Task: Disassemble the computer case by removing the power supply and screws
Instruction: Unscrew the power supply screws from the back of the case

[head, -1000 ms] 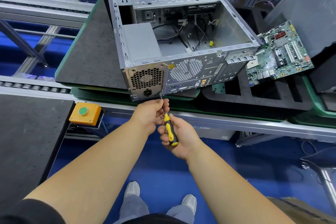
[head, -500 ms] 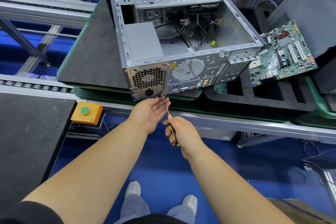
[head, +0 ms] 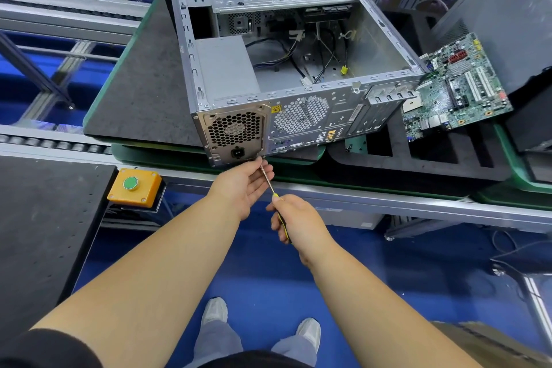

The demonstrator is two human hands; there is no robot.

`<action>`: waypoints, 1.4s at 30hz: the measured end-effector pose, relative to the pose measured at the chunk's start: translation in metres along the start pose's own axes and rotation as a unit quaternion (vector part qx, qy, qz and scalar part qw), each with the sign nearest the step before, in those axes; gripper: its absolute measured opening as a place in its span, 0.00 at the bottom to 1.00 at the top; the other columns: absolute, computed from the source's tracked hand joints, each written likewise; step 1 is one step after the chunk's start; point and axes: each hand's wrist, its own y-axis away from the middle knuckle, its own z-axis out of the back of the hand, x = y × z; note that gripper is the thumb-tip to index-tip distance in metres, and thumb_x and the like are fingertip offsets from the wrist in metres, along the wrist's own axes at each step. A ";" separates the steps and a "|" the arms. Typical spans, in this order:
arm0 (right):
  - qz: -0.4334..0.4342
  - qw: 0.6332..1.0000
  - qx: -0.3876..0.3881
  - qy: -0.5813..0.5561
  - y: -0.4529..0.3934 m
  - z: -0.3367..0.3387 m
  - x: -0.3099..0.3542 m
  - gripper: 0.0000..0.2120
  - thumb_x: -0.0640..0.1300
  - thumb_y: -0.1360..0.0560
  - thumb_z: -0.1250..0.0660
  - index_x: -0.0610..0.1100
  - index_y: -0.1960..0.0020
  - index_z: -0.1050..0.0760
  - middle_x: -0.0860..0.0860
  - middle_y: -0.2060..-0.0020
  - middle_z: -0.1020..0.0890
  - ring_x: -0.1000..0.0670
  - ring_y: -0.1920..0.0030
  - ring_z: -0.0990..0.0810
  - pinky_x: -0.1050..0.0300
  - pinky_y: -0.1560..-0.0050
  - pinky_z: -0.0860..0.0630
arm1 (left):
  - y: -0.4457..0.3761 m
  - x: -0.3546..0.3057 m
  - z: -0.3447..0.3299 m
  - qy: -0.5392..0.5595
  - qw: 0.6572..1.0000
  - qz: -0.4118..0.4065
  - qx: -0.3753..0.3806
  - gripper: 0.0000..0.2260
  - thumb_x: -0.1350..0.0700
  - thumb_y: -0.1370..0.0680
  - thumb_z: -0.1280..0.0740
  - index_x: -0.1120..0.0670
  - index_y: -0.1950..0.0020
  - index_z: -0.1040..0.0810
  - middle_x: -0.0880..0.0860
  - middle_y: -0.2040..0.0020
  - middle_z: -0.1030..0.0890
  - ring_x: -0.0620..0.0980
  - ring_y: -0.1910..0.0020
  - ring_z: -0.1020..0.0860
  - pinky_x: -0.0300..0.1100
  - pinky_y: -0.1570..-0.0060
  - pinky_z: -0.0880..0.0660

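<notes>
Right hand [head: 298,218] grips a yellow-and-black screwdriver [head: 270,185] at the open grey metal computer case's [head: 298,107] power supply [head: 236,131]; left hand [head: 243,185], fingers relaxed, steadies its shaft.

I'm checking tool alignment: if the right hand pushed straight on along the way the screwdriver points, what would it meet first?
Most likely the lower right corner of the power supply on the computer case, where the screwdriver tip already sits; the right hand has no other obstacle, though depth is unclear.
</notes>
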 end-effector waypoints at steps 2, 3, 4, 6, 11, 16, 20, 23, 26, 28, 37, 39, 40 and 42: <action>0.001 1.000 -0.006 0.007 0.002 0.005 0.000 0.13 0.53 0.19 0.41 0.47 0.53 0.22 0.52 0.70 0.22 0.53 0.73 0.29 0.57 0.66 0.31 | 0.002 0.001 -0.003 -0.006 1.000 -0.001 0.005 0.06 0.58 0.20 0.34 0.58 0.52 0.19 0.54 0.59 0.14 0.46 0.62 0.15 0.36 0.67 0.21; 0.005 1.000 -0.012 0.012 0.003 0.009 0.000 0.12 0.52 0.20 0.41 0.47 0.54 0.22 0.52 0.70 0.22 0.53 0.72 0.28 0.56 0.65 0.30 | 0.004 0.001 -0.005 -0.011 1.000 0.000 0.012 0.06 0.58 0.20 0.34 0.59 0.52 0.19 0.54 0.59 0.14 0.47 0.61 0.15 0.36 0.67 0.21; 0.010 1.000 -0.019 0.014 0.004 0.014 0.001 0.11 0.51 0.21 0.40 0.47 0.55 0.23 0.52 0.70 0.22 0.53 0.71 0.28 0.56 0.64 0.30 | 0.006 0.001 -0.008 -0.017 1.000 0.001 0.023 0.07 0.58 0.20 0.35 0.59 0.52 0.19 0.54 0.59 0.14 0.47 0.61 0.15 0.36 0.67 0.21; 0.026 0.999 -0.036 0.017 0.007 0.026 0.004 0.09 0.47 0.22 0.40 0.47 0.58 0.23 0.52 0.70 0.22 0.51 0.69 0.27 0.56 0.62 0.29 | 0.010 0.001 -0.016 -0.031 0.998 0.000 0.047 0.07 0.57 0.20 0.35 0.59 0.51 0.19 0.54 0.57 0.14 0.48 0.59 0.15 0.36 0.66 0.21; 0.118 0.989 -0.058 0.075 0.016 0.067 0.014 0.08 0.46 0.23 0.40 0.48 0.59 0.26 0.54 0.70 0.24 0.53 0.67 0.27 0.56 0.62 0.26 | 0.016 0.004 -0.049 -0.039 0.996 -0.013 0.074 0.08 0.56 0.20 0.35 0.57 0.52 0.18 0.54 0.56 0.14 0.48 0.56 0.15 0.35 0.66 0.21; 0.180 0.976 -0.088 0.080 0.019 0.112 0.016 0.09 0.46 0.19 0.43 0.52 0.56 0.28 0.54 0.67 0.23 0.53 0.66 0.27 0.53 0.58 0.27 | 0.019 0.016 -0.097 -0.131 0.991 -0.036 -0.002 0.08 0.56 0.20 0.35 0.55 0.55 0.18 0.49 0.65 0.15 0.42 0.65 0.17 0.34 0.67 0.23; 0.201 0.972 -0.121 0.018 0.018 0.149 0.020 0.06 0.47 0.20 0.41 0.55 0.52 0.26 0.57 0.65 0.23 0.56 0.67 0.28 0.60 0.61 0.29 | 0.030 0.033 -0.128 -0.242 0.967 -0.051 0.061 0.09 0.56 0.20 0.35 0.56 0.54 0.17 0.52 0.60 0.14 0.45 0.62 0.16 0.36 0.61 0.20; 0.211 0.969 -0.127 -0.008 0.018 0.174 0.026 0.04 0.46 0.23 0.33 0.55 0.49 0.24 0.61 0.67 0.23 0.62 0.67 0.27 0.68 0.66 0.30 | 0.041 0.043 -0.151 -0.293 0.944 -0.079 0.127 0.10 0.55 0.19 0.35 0.58 0.52 0.16 0.53 0.58 0.15 0.47 0.60 0.17 0.38 0.57 0.19; 0.231 0.965 -0.120 -0.031 0.019 0.195 0.032 0.05 0.42 0.24 0.30 0.50 0.49 0.20 0.63 0.69 0.21 0.63 0.68 0.24 0.71 0.68 0.30 | 0.048 0.046 -0.177 -0.327 0.930 -0.091 0.143 0.10 0.55 0.19 0.35 0.59 0.51 0.17 0.53 0.61 0.16 0.46 0.62 0.18 0.40 0.56 0.20; 0.240 0.962 -0.129 -0.024 0.019 0.208 0.036 0.05 0.43 0.25 0.29 0.51 0.50 0.19 0.61 0.69 0.21 0.62 0.68 0.25 0.69 0.67 0.31 | 0.052 0.046 -0.191 -0.341 0.924 -0.094 0.144 0.10 0.55 0.19 0.35 0.59 0.50 0.17 0.53 0.61 0.16 0.47 0.62 0.18 0.40 0.56 0.20; 0.272 0.955 -0.118 -0.010 0.000 0.239 0.057 0.02 0.42 0.27 0.27 0.48 0.56 0.19 0.42 0.59 0.18 0.45 0.58 0.20 0.55 0.53 0.22 | 0.054 0.044 -0.223 -0.322 0.936 -0.094 0.109 0.10 0.55 0.19 0.36 0.59 0.49 0.19 0.54 0.63 0.16 0.47 0.64 0.18 0.39 0.58 0.20; 0.270 0.954 -0.128 0.011 -0.013 0.241 0.060 0.02 0.43 0.27 0.28 0.49 0.57 0.19 0.54 0.64 0.18 0.57 0.63 0.22 0.68 0.61 0.26 | 0.050 0.041 -0.224 -0.331 0.936 -0.096 0.079 0.10 0.54 0.18 0.38 0.58 0.48 0.19 0.53 0.61 0.16 0.46 0.63 0.18 0.37 0.59 0.21; 0.255 0.957 -0.139 0.023 -0.021 0.241 0.062 0.03 0.45 0.26 0.28 0.50 0.58 0.20 0.57 0.68 0.20 0.60 0.66 0.24 0.69 0.64 0.29 | 0.047 0.040 -0.223 -0.345 0.931 -0.103 0.064 0.10 0.54 0.18 0.39 0.57 0.48 0.19 0.52 0.59 0.16 0.46 0.62 0.18 0.37 0.58 0.22; 0.207 0.962 -0.173 0.038 -0.038 0.241 0.062 0.04 0.48 0.26 0.28 0.52 0.59 0.21 0.59 0.71 0.22 0.59 0.69 0.26 0.64 0.67 0.29 | 0.044 0.037 -0.216 -0.368 0.920 -0.124 0.043 0.11 0.55 0.18 0.40 0.55 0.47 0.18 0.51 0.56 0.16 0.46 0.57 0.18 0.37 0.54 0.22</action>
